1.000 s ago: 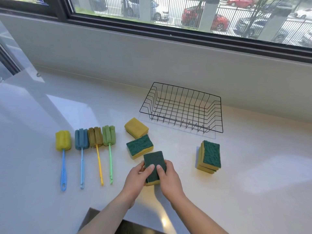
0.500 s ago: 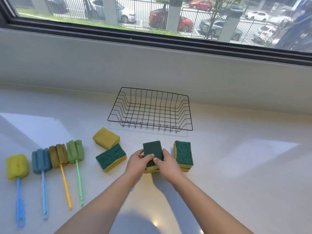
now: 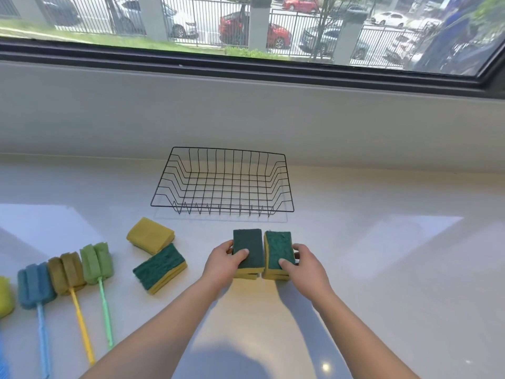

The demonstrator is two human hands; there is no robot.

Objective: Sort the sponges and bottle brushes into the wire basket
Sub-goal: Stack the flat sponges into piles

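Gripping two sponge stacks set just beside each other on the bench (image 3: 382,269), close in front of the wire basket (image 3: 222,209): the left hand (image 3: 221,265) has its thumb on the dark-green stack (image 3: 248,243) and its fingers (image 3: 228,248) curled round the left side. The right hand (image 3: 306,266) pinches the brighter green stack (image 3: 278,243) from the right. Bottle brushes (image 3: 97,259) lie far left.

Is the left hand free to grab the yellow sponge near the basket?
Likely not yet: the left hand grips a green-topped sponge stack, though bare counter lies between it and the yellow sponge.
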